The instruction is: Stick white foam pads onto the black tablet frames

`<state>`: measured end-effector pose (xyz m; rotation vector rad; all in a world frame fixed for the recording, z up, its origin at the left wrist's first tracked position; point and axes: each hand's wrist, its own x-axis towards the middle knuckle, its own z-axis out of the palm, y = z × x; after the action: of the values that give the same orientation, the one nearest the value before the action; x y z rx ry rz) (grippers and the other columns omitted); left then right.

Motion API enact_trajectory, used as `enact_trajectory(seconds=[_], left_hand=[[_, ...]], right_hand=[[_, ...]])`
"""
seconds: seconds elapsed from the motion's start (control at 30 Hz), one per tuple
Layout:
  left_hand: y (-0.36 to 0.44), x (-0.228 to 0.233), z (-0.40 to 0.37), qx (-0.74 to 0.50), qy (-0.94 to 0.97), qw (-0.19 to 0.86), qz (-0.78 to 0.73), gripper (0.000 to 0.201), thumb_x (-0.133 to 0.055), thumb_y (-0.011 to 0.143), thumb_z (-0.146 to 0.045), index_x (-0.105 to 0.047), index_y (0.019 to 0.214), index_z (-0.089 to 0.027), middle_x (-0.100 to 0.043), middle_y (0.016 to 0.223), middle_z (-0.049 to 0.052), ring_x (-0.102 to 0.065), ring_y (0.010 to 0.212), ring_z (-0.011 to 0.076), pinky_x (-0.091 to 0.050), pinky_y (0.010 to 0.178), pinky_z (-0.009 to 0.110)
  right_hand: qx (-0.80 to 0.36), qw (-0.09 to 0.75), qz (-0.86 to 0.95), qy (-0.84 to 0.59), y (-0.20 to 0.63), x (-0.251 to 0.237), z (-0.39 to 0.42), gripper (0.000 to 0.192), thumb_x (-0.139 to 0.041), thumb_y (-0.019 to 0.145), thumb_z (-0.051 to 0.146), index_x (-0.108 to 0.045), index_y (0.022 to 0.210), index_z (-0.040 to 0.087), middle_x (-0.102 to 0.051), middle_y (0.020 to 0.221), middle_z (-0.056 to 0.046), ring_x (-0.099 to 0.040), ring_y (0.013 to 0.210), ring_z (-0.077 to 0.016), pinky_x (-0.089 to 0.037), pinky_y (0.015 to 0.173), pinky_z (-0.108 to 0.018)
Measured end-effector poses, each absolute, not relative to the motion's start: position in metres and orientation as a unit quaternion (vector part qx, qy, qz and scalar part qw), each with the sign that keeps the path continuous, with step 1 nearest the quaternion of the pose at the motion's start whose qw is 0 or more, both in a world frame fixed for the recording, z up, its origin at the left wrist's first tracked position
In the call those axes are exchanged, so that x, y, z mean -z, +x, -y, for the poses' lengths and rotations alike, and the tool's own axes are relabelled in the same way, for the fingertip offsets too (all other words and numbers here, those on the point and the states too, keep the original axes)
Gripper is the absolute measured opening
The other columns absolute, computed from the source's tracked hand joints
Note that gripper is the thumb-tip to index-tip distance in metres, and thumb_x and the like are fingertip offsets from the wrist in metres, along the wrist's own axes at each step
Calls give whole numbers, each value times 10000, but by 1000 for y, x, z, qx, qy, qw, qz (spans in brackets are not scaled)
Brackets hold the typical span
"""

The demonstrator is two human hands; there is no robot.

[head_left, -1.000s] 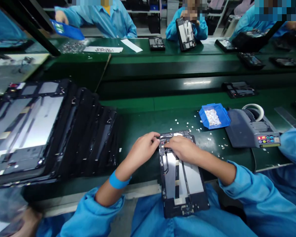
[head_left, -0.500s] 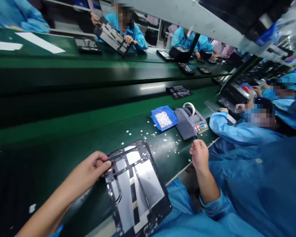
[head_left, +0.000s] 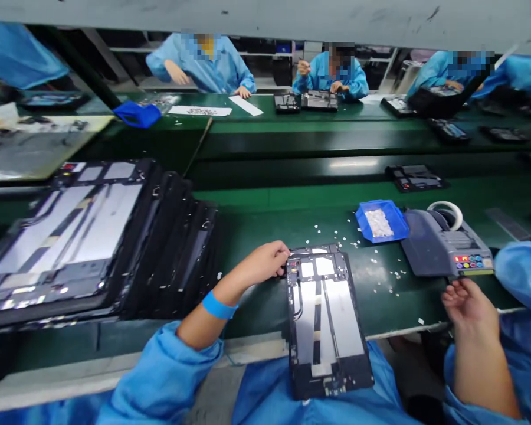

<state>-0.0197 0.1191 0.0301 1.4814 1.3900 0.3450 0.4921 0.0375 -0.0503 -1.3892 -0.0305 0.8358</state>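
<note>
An opened tablet [head_left: 336, 319] with its silver inner plates showing lies in front of me, its lower end over the bench edge above my lap. Under its top edge shows part of another dark tablet frame [head_left: 307, 250]. My left hand [head_left: 268, 262], fingers closed, grips the tablet's upper left corner. On the right, a grey tape dispenser [head_left: 429, 248] with a white tape roll [head_left: 454, 213] and coloured buttons stands on the bench. My right hand [head_left: 471, 304] is at its front lower edge, fingers curled together; what they hold, if anything, is too small to make out.
A tall leaning stack of opened tablets [head_left: 79, 236] stands on the left. A blue tray [head_left: 396, 221] of small white pieces sits by the dispenser, with white scraps [head_left: 392, 273] scattered around. Another tablet [head_left: 416, 178] lies farther back. Co-workers [head_left: 207, 65] sit across the bench.
My view has swung left, bringing the tablet stack into sight. Across the bench, a co-worker's raised tablet is now down on the surface. My hands keep nearly the same places at tablet and dispenser.
</note>
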Motion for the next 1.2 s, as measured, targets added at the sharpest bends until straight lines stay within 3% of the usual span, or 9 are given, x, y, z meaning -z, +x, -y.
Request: enact_trajectory(seconds=[0.2, 0.33, 0.43, 0.6, 0.7, 0.83, 0.93, 1.1, 1.2], left_hand=[[-15, -35, -121, -127, 666, 482, -556, 187, -504, 869, -362, -607, 871, -206, -707, 689, 26, -683, 633, 194, -425, 549, 263], [-10, -37, -124, -104, 692, 430, -570, 188, -567, 836, -400, -590, 837, -214, -705, 683, 22, -653, 622, 200, -384, 552, 274], [-6, -37, -127, -87, 693, 411, -585, 189, -587, 810, -412, -568, 834, -225, -699, 693, 20, -649, 648, 211, -380, 565, 280], [-7, -37, -124, -105, 702, 413, -570, 292, -590, 785, -520, -583, 814, -230, -715, 746, 37, -661, 712, 239, -422, 617, 294], [-13, -26, -130, -114, 690, 412, -584, 319, -582, 783, -566, -622, 791, -249, -717, 709, 16, -664, 692, 249, -449, 633, 305], [-14, -17, -144, -118, 689, 412, -584, 421, -578, 686, -700, -645, 707, -285, -720, 666, 28, -663, 634, 282, -480, 587, 349], [-13, -30, -138, -133, 683, 389, -604, 446, -580, 639, -712, -676, 754, -292, -738, 702, 19, -690, 660, 301, -514, 592, 368], [-3, -54, -109, -203, 668, 275, -661, 414, -568, 748, -654, -672, 917, -291, -741, 823, 29, -690, 752, 326, -538, 663, 434], [18, -61, -88, -262, 642, 343, -634, 400, -601, 748, -640, -677, 941, -298, -735, 863, 33, -682, 762, 312, -550, 684, 441]], right_hand=[[-395, 683, 12, -615, 486, 43, -34, 301, -481, 972, 338, -646, 771, 186, -631, 715, -22, -611, 491, -123, -495, 383, -210], [-394, 686, 25, -612, 479, 37, -37, 167, -680, 837, 284, -580, 742, 190, -591, 656, 38, -558, 449, -78, -432, 376, -149], [-389, 672, 51, -628, 471, 30, -44, 260, -735, 739, 255, -487, 689, 195, -541, 581, 74, -501, 407, -54, -373, 356, -120], [-364, 654, 161, -643, 453, 11, -50, 368, -721, 750, 364, -393, 662, 222, -470, 504, 98, -410, 367, -46, -291, 328, -129], [-321, 652, 214, -653, 450, 12, -54, 399, -689, 820, 447, -379, 671, 244, -457, 501, 94, -428, 405, -63, -309, 355, -158], [-274, 669, 224, -654, 451, 22, -55, 399, -608, 883, 535, -390, 702, 255, -465, 519, 83, -466, 456, -73, -348, 395, -170], [-273, 687, 202, -643, 439, 24, -45, 413, -650, 819, 549, -391, 712, 245, -458, 521, 99, -442, 426, -62, -315, 372, -153], [-307, 698, 191, -618, 392, 13, -24, 395, -765, 712, 513, -515, 796, 219, -589, 635, 68, -513, 453, -69, -347, 377, -151], [-394, 667, 232, -589, 339, -1, -22, 364, -784, 743, 493, -559, 788, 211, -637, 662, 38, -531, 460, -76, -368, 388, -165]])
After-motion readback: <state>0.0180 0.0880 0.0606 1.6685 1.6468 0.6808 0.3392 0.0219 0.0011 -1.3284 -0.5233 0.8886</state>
